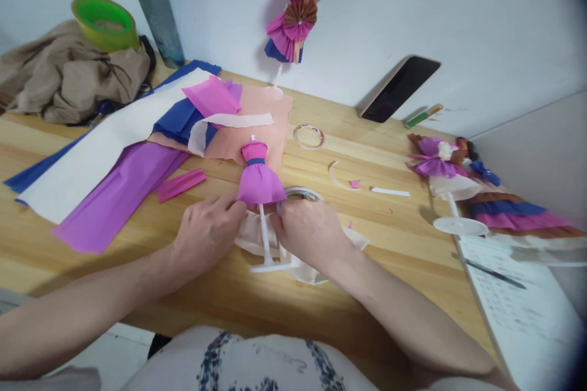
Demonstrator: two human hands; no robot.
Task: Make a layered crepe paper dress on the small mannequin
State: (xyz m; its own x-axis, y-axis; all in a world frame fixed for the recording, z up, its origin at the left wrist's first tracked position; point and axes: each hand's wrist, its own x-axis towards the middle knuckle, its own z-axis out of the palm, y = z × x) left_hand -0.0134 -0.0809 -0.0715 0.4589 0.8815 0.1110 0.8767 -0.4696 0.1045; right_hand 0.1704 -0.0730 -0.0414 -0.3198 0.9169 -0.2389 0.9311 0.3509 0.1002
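A small dress form (266, 238) stands upright on its white round base in front of me. It wears a paper dress (260, 186) with a pink top, a blue waistband and a purple skirt. At the skirt's lower left edge, my left hand (206, 226) is closed in a pinch on the hem. My right hand (314, 229) is closed at the lower right edge of the same skirt, its fingertips partly hidden. Behind and under my right hand lie a roll of tape (305, 193) and crumpled whitish fabric (307, 272).
Blue, white, purple and pink paper sheets (123, 177) spread to the left. More dressed forms stand at the back (298, 18) and right (443, 159). A phone (398, 88) leans on the wall; a bottle (156, 9), green bowl (105, 21), and notebook with pen (495, 273) surround the space.
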